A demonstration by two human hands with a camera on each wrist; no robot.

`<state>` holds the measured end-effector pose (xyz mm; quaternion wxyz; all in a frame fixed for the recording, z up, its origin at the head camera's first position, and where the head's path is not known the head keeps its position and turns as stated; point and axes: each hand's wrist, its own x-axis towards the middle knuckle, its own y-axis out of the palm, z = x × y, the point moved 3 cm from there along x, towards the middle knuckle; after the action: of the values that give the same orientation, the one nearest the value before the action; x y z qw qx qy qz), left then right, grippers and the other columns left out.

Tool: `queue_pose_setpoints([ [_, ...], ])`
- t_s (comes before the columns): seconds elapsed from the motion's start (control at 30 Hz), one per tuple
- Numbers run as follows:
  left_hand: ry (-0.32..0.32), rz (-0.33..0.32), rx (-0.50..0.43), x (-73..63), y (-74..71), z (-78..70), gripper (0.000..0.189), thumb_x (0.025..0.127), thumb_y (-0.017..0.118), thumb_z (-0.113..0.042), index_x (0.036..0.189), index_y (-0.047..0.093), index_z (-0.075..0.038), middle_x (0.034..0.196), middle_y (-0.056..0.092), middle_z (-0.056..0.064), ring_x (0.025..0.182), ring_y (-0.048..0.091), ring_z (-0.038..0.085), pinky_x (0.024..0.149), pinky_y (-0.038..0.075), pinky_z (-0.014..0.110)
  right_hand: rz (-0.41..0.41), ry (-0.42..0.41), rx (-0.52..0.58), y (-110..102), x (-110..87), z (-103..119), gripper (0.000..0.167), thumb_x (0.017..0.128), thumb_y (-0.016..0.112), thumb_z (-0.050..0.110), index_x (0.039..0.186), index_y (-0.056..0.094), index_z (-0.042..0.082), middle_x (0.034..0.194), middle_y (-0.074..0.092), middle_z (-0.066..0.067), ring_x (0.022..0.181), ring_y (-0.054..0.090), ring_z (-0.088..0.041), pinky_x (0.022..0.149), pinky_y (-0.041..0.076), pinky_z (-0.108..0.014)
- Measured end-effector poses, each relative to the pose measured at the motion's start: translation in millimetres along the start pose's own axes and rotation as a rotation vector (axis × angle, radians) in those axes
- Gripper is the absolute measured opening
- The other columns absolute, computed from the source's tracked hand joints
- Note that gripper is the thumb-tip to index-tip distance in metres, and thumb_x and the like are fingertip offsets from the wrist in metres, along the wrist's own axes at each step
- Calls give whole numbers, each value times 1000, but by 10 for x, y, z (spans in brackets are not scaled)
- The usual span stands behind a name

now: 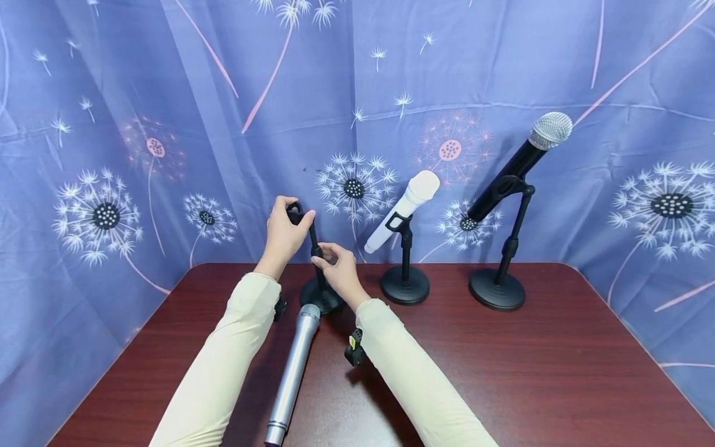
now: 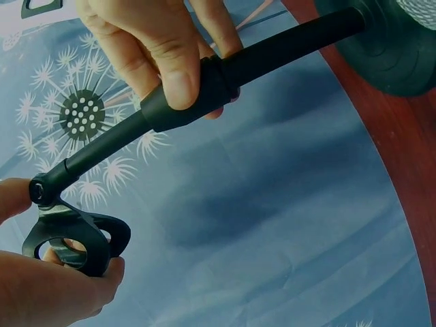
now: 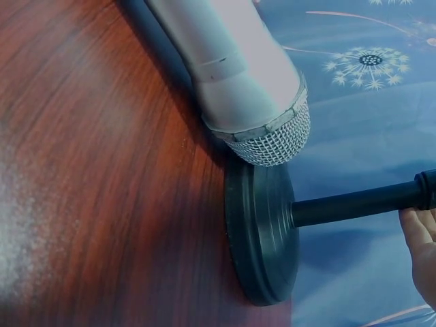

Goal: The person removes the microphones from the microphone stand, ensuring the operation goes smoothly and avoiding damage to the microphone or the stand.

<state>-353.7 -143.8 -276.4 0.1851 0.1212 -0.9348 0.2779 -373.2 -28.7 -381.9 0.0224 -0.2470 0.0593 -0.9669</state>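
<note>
I face a blue curtain (image 1: 491, 56), loosely creased and printed with white and pink dandelions (image 1: 106, 216); before it, my reddish-brown table (image 1: 558, 372) shows wood grain and reflects pale light.

Left sleeve (image 1: 226, 354) and right sleeve (image 1: 416, 372): long, plain, pale cream, lightly creased. Left wrist camera (image 1: 280, 307) black; right wrist camera (image 1: 355, 353) black, boxy, with yellow-green patch (image 1: 352, 342).

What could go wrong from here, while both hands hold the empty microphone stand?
The silver microphone lies with its mesh head right by the round base of the stand, so a shift of the base might set it rolling. The right hand pinches the collar; if this loosens, the upper tube could slip or turn while the left hand holds the clip.
</note>
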Motion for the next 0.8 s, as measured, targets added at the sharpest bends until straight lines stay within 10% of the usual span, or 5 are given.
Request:
queue_pose_setpoints([
  [0.8,-20,43,-12,-91,125,224,48,95,60,-26,133,41,-3,129,49,21,119,51,35,96,44,47,15,-23,17,-13,6,12,29,85,71,2,113,66,-6,102,70,-21,97,67,-31,86,52,-43],
])
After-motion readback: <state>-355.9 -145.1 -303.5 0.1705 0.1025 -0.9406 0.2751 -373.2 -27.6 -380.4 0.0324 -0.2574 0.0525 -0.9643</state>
